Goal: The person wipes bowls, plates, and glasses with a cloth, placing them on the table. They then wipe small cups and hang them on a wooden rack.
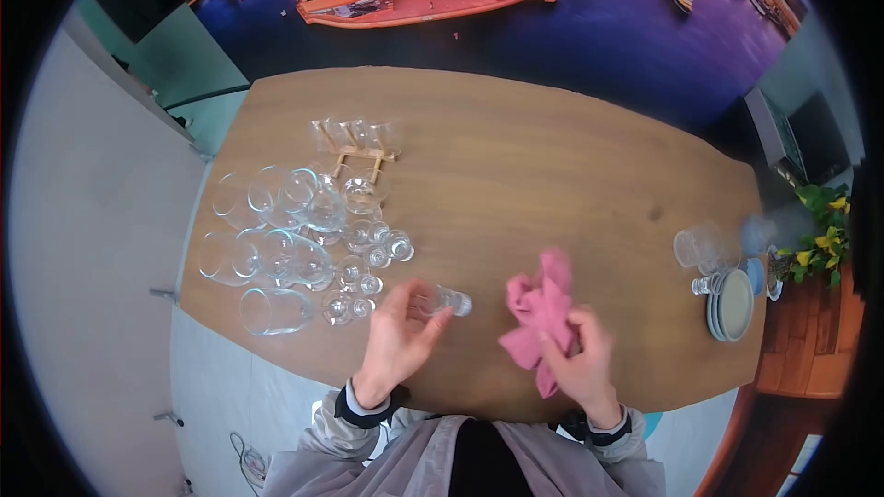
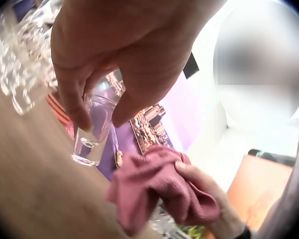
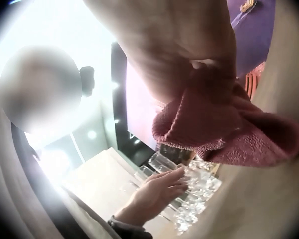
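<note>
Pinches shot glass (image 2: 92,144) near the mouth with left hand (image 1: 399,336), between thumb and fingers; just left of pink cloth (image 1: 541,308), apart from it. Grips the cloth, bunched, in right hand (image 1: 582,359).

Near the cloth, on the person's side: near edge of brown tabletop (image 1: 516,147). Open room for moving beyond the cloth to far edge, and rightward as far as stacked plates (image 1: 735,306). Tighter left of the cloth, with grouped clear glassware (image 1: 398,245) close past left hand; wooden rack (image 1: 364,155) farther back on that side.

Points base toward the cloth in head view, mouth toward left palm, long axis roughly crosswise. Cannot tell base on or off tabletop.

Partly masked by left fingers: mouth of shot glass, head view. Buried in the cloth: right fingertips, right wrist view. Hard to count: glassware left of the cloth, for overlapping transparent rims.
</note>
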Demonstrator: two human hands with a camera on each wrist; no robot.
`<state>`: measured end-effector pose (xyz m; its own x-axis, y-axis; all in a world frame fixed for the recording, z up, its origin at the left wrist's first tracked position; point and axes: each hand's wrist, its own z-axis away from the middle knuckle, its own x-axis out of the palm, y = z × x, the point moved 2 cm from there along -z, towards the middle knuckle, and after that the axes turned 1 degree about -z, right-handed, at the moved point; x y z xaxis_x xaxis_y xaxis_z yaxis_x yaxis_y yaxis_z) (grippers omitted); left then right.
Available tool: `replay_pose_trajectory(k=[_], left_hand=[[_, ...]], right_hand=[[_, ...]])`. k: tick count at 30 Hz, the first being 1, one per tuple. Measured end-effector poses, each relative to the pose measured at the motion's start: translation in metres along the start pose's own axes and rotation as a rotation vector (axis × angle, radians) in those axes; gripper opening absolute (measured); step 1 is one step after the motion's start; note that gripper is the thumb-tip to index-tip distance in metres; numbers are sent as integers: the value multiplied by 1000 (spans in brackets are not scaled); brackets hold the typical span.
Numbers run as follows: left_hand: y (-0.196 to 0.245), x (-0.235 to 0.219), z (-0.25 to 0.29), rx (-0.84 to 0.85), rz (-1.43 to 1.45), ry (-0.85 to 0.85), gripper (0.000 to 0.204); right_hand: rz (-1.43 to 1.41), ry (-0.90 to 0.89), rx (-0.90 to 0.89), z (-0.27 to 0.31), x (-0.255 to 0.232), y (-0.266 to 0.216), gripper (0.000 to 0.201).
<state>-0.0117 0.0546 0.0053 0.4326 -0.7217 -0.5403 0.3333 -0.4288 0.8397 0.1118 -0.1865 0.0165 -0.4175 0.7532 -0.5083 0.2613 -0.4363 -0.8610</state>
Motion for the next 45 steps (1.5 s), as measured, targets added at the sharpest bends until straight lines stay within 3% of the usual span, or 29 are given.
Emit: replay_pose_trajectory(k=[2, 3, 6, 9, 11, 12, 13, 14, 15, 17, 18, 21, 22, 24, 25, 27, 28, 31, 32, 35, 39, 41, 45], left_hand=[[4, 20, 1, -199, 489, -265, 45], [0, 31, 3, -76, 651, -272, 44], [9, 47, 8, 22, 881, -320, 50], [15, 49, 7, 28, 867, -368, 53], [22, 49, 7, 39, 863, -391, 52], [30, 45, 7, 152, 663, -356, 51], [37, 42, 6, 263, 461, -314, 50], [40, 41, 5, 263, 460, -315, 50], [43, 40, 6, 383, 342, -281, 50], [48, 43, 6, 564, 257, -195, 52], [49, 44, 3, 563, 257, -195, 52], [47, 49, 2, 593, 253, -199, 52], [40, 53, 2, 515, 281, -203, 52], [37, 55, 2, 437, 305, -206, 51], [37, 55, 2, 444, 286, -184, 51], [38, 56, 1, 452, 267, -160, 51], [37, 57, 1, 446, 273, -139, 52], [34, 51, -2, 407, 235, -139, 53], [33, 49, -4, 374, 192, -165, 53], [30, 50, -5, 381, 156, -207, 54], [36, 48, -5, 451, 131, -221, 58], [43, 46, -5, 696, 1, -102, 59], [50, 46, -5, 843, -69, -109, 54]], right_hand=[[-16, -79, -546, -6, 12, -32, 39], [-10, -67, -543, -9, 22, -37, 39], [77, -24, -610, -10, 42, -30, 35], [27, -64, -481, -2, 45, -11, 32], [-216, -94, -223, -3, 45, 3, 32], [-214, -88, -220, -4, 45, 10, 32], [-499, -162, -26, -8, 49, 20, 34], [-782, -238, 173, -9, 52, 26, 38], [-974, -302, 322, -8, 53, 29, 44], [-1063, -290, 373, -9, 49, 18, 44], [-1150, -275, 423, -9, 47, 13, 43], [-1156, -209, 396, -4, 53, 22, 47], [-1157, -211, 394, -4, 57, 28, 47], [-799, -125, 179, -4, 58, 36, 41], [-801, -126, 179, -2, 55, 39, 41], [-278, -185, 112, 2, 49, 41, 28], [-278, -186, 111, 4, 49, 41, 28], [-573, 189, 0, 3, 40, 33, 18], [-574, 181, -1, 2, 30, 27, 18], [-50, -93, -488, -1, 8, 7, 31], [-13, -196, -473, -1, 23, -13, 44], [-46, -174, -433, 2, 24, -16, 42], [-242, -117, -265, 5, 26, 0, 32]])
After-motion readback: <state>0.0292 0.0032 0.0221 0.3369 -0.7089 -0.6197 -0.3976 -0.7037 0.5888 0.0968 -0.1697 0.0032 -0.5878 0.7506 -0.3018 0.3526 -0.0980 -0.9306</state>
